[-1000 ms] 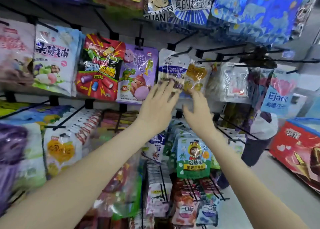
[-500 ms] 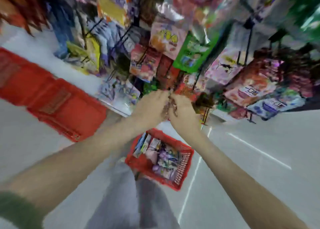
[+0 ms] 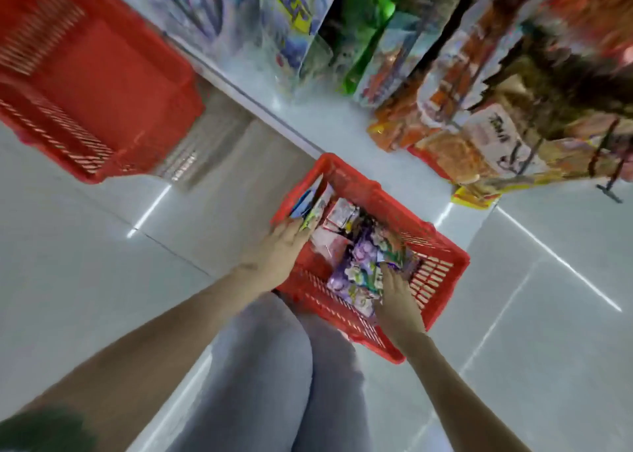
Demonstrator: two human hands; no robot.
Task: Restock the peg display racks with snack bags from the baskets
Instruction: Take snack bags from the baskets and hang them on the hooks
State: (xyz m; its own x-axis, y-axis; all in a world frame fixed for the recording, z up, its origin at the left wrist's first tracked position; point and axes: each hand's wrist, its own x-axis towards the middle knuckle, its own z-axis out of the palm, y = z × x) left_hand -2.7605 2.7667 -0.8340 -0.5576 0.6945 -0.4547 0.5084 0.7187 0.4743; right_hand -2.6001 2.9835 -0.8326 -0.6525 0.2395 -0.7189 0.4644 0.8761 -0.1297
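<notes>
Both hands are down in the red basket point(image 3: 359, 181). Your left hand point(image 3: 281, 249) reaches over the rim at its 10 o'clock end, fingers straight against the upright bags point(image 3: 317, 208) leaning there. Your right hand point(image 3: 394, 297) lies flat-fingered on the purple bags point(image 3: 356, 270) near the 4 o'clock end. Neither hand looks curled round anything, though blur softens the fingertips. The basket's long axis runs from 10 to 4 o'clock, just ahead of your knees point(image 3: 274, 366), so the right hand is already on the purple stack and looks the better placed to lift it. I judge the next step to be closing on one bag and carrying it up toward 1 o'clock, where the hanging bags point(image 3: 479, 116) crowd the pegs. A second red basket point(image 3: 92, 85) sits at 10 o'clock, well apart, on the pale glossy floor point(image 3: 102, 246).
</notes>
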